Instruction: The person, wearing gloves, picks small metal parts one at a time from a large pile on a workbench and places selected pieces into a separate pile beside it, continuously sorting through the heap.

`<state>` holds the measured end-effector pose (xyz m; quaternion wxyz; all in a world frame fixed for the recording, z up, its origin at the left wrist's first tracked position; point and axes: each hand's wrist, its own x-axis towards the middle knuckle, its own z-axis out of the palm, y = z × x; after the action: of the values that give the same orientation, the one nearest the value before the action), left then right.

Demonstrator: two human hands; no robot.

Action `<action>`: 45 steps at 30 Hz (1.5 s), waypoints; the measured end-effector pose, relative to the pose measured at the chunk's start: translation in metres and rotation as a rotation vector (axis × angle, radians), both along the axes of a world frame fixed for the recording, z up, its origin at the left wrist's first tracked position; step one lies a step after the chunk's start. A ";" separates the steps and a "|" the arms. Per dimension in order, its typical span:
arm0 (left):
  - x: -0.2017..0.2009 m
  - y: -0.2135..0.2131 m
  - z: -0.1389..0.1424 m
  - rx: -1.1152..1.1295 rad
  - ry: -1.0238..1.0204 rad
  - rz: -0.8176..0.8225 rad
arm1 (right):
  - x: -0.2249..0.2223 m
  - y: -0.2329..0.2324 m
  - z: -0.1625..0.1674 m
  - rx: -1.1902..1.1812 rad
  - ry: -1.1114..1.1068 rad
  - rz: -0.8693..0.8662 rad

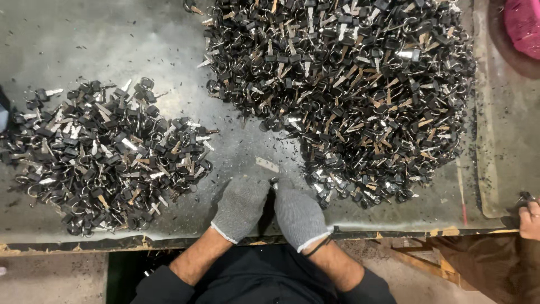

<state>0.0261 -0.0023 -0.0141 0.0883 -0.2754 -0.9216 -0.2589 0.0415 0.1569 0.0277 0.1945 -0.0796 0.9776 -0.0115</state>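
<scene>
Key (274, 181) sits pinched between both gloved hands at the near table (169, 45) edge, left hand (241, 207) and right hand (298, 217) curled shut with fingertips meeting on it; how the small metal part is gripped is hidden by the gloves. Looks like mid-sort or assembly of one piece, with the big pile (349, 95) just beyond and right of the grip and the smaller pile (101, 157) off to its left. Next move likely calls for a fine fingertip pinch, since a loose blade (266, 164) lies just ahead of the fingers and another person's hand (530, 217) rests far right.
</scene>
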 end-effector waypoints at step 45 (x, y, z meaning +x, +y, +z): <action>0.015 0.006 0.023 0.133 0.035 0.085 | 0.007 0.017 0.014 -0.191 0.158 0.035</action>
<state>0.0411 0.0038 0.0085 0.1331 -0.2341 -0.9116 -0.3106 0.0488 0.1739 0.0416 0.1086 -0.1155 0.9828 -0.0947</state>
